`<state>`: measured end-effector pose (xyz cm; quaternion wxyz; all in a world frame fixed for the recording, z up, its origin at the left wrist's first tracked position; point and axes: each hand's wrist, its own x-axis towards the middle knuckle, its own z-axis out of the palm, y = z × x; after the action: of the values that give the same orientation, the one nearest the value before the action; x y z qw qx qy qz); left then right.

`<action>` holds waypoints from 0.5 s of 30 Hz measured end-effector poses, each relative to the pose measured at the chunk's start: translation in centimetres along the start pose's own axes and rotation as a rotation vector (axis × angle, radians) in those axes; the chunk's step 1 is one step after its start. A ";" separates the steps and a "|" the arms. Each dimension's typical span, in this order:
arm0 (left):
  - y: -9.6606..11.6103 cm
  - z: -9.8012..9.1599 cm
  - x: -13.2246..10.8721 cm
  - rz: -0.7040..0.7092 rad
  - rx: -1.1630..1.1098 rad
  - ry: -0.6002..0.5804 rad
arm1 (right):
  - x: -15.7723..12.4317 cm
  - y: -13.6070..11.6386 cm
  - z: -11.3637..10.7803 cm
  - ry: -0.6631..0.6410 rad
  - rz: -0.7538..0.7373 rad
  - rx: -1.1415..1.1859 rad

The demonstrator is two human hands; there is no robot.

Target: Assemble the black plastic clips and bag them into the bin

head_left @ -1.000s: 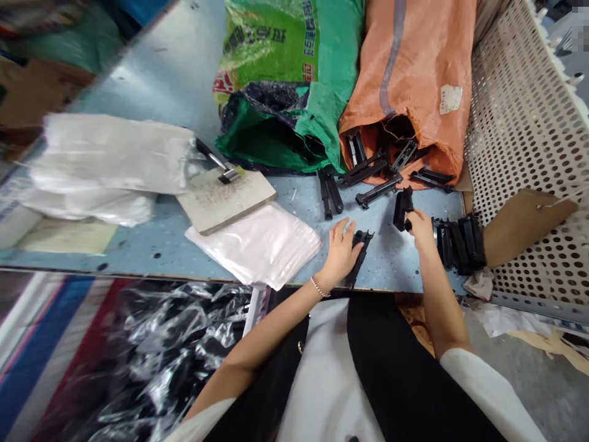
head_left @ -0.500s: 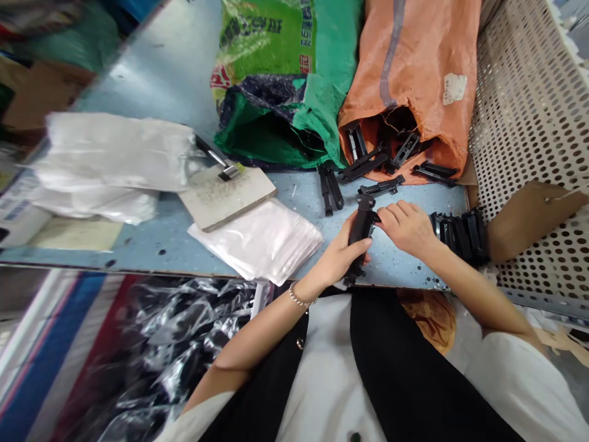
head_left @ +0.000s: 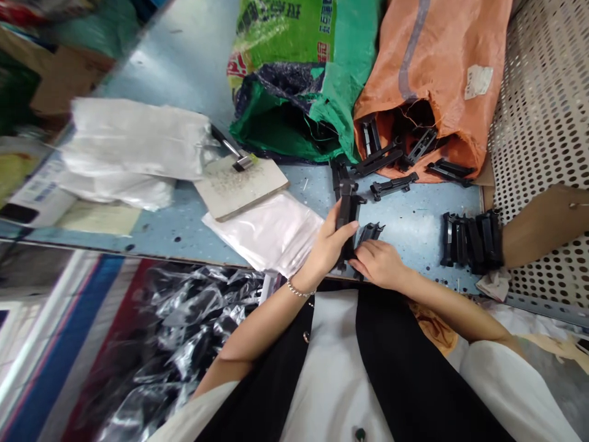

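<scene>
My left hand (head_left: 329, 245) is wrapped round a long black hinged-looking part (head_left: 348, 212), held upright near the table's front edge. My right hand (head_left: 380, 264) is closed beside its lower end, fingertips against black plastic. Another slim black part (head_left: 370, 232) shows just above the right knuckles, its lower portion hidden by the fingers. Beyond my left hand a black part (head_left: 338, 172) lies on the table, partly covered by the held one. A single similar part (head_left: 393, 186) rests farther right.
An orange woven sack (head_left: 455, 73) spills several black parts. Left of it lies an open green sack (head_left: 354, 80). A row of black parts (head_left: 472, 242) stands at right by perforated panelling (head_left: 538, 135). Clear plastic bags (head_left: 271, 230), a board (head_left: 248, 190) and a hammer-like tool (head_left: 237, 156) lie left.
My right hand has moved down from the upper part of the held black piece to its lower end. My left hand keeps its grip. The camera view has shifted slightly.
</scene>
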<state>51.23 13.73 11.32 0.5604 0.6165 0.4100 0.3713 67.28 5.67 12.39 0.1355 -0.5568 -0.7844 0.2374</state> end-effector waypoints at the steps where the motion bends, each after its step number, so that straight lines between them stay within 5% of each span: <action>1: -0.4 -0.1 0.0 0.007 0.017 0.017 | 0.0 -0.3 0.5 -0.041 0.059 0.061; 5: -3.2 -0.3 -0.2 -0.007 0.115 0.058 | 1.5 1.8 -0.6 -0.206 0.153 0.273; 9: -6.8 1.3 -1.4 0.004 0.318 -0.012 | 5.1 8.9 -4.5 0.307 0.120 -0.034; 12: -8.2 2.7 -2.0 0.004 0.529 -0.015 | 7.2 13.8 -6.5 0.419 0.163 -0.076; 15: -7.5 3.0 -1.4 0.080 0.465 0.022 | 7.6 14.6 -6.5 0.435 0.149 -0.037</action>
<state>52.73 11.52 3.56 0.3836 0.7407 0.4659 0.2953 79.59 18.16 9.90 0.2733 -0.6536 -0.6976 0.1067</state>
